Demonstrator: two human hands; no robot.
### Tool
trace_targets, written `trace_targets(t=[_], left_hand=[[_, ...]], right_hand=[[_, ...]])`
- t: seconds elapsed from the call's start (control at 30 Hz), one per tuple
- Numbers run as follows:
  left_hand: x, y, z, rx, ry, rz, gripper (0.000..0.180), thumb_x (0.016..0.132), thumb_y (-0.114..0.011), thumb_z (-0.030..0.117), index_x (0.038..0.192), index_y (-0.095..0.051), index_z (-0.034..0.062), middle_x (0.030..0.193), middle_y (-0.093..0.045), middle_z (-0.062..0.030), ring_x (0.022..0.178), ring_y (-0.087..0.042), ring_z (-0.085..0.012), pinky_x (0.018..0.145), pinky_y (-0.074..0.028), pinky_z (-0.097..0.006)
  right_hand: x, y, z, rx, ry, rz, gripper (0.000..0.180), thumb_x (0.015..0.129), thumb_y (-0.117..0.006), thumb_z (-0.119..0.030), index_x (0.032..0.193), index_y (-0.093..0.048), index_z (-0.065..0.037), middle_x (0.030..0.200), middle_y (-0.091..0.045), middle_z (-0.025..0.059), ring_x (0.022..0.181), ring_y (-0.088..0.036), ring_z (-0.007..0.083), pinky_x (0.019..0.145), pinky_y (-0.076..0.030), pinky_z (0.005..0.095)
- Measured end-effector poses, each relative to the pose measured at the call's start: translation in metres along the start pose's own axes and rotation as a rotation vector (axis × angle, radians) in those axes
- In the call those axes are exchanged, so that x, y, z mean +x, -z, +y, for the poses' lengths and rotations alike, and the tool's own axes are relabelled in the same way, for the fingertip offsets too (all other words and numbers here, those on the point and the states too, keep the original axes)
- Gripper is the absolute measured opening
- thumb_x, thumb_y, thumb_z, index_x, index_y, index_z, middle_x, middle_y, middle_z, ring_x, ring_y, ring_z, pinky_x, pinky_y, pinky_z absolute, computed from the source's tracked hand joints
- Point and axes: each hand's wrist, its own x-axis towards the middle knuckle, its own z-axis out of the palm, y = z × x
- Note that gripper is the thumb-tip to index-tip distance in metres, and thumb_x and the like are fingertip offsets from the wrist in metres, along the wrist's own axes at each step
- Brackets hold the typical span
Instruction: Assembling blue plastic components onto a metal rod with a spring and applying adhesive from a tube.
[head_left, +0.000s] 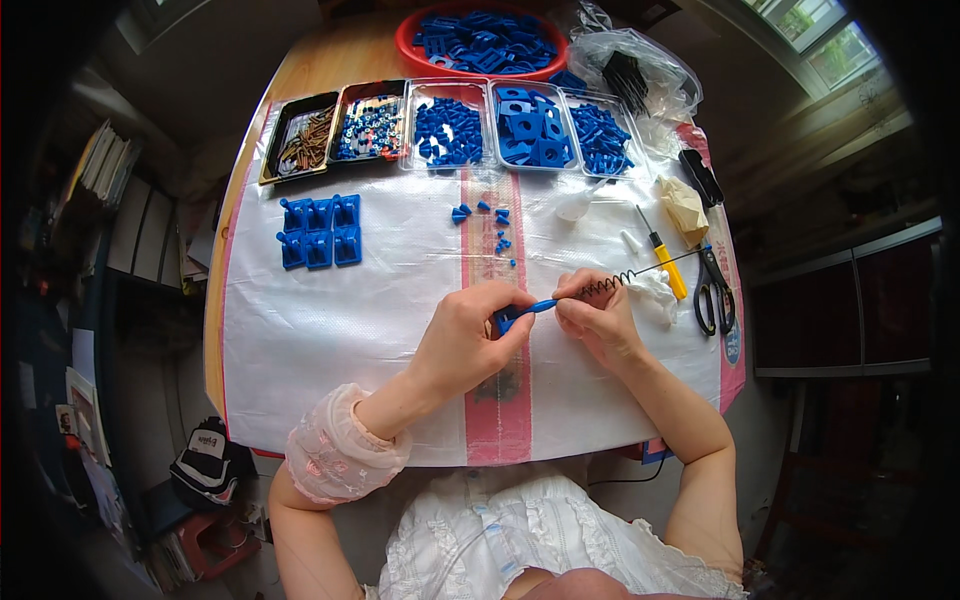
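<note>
Over the middle of the covered table, my left hand [478, 325] grips a blue plastic part [506, 319] with a tapered piece pointing right. My right hand [597, 318] pinches at the tip of that tapered piece. A dark coiled spring [608, 284] with a long straight end runs through my right hand's fingers and sticks out to the upper right. Several small blue pieces [502, 216] lie loose just beyond my hands. To the left, blue assembled parts with raised stems [320, 232] stand side by side in two rows.
Along the far side stand trays of brown screws [310, 138], small mixed hardware [372, 128] and blue parts [450, 130]. Behind them sits a red basin [405, 45] of blue pieces. A yellow-handled screwdriver [668, 262], black scissors [712, 295] and a plastic bag [670, 75] lie right.
</note>
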Motion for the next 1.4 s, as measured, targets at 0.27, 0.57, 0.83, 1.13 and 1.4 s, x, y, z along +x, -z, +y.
trace_targets(t=[0.27,0.57,0.83,1.13,1.4], left_hand=[[0.0008,-0.001,0.0009,0.089,-0.085,0.062,0.013,0.086,-0.068,0.005,0.098,-0.07,0.0017,0.08,-0.065,-0.0049,0.058,-0.056,-0.0089,0.049,-0.042,-0.023],[0.0005,-0.0019,-0.001,0.074,-0.083,0.056,0.012,0.087,-0.068,0.005,0.098,-0.071,0.0014,0.082,-0.067,-0.0055,0.061,-0.059,-0.0095,0.051,-0.044,-0.023],[0.0,-0.0027,-0.0047,-0.113,0.056,0.024,0.013,0.087,-0.07,0.003,0.099,-0.073,0.0013,0.085,-0.069,-0.0031,0.065,-0.058,-0.0046,0.051,-0.041,-0.021],[0.0011,-0.001,-0.0017,0.075,-0.044,0.067,0.013,0.085,-0.073,0.004,0.098,-0.074,0.0048,0.084,-0.069,-0.0048,0.064,-0.06,-0.0093,0.05,-0.043,-0.022],[-0.0004,-0.0025,-0.0027,0.148,-0.122,0.094,0.014,0.083,-0.074,0.003,0.097,-0.074,0.0052,0.082,-0.068,-0.0063,0.064,-0.063,-0.0148,0.052,-0.047,-0.025]], right_hand=[[0.0006,-0.0021,0.0025,-0.062,0.024,0.039,0.009,0.086,-0.07,0.001,0.095,-0.069,0.002,0.079,-0.065,0.0058,0.062,-0.057,0.0086,0.052,-0.042,0.0218],[0.0016,0.0,0.0043,-0.138,0.085,0.027,0.008,0.085,-0.069,0.002,0.093,-0.071,0.001,0.077,-0.064,0.0053,0.06,-0.055,0.0076,0.051,-0.041,0.021],[0.0009,0.0029,0.0064,-0.18,0.13,-0.001,0.014,0.083,-0.07,0.006,0.096,-0.072,0.002,0.077,-0.064,0.0046,0.06,-0.055,0.0064,0.051,-0.041,0.0204],[0.001,0.0002,0.0065,-0.19,0.122,0.015,0.014,0.084,-0.07,0.006,0.097,-0.072,0.003,0.078,-0.065,0.0049,0.061,-0.056,0.0061,0.05,-0.042,0.0198],[-0.0007,-0.0007,0.0064,-0.243,0.155,-0.005,0.013,0.084,-0.069,0.007,0.096,-0.071,0.003,0.078,-0.064,0.0052,0.061,-0.056,0.0062,0.05,-0.042,0.0198]])
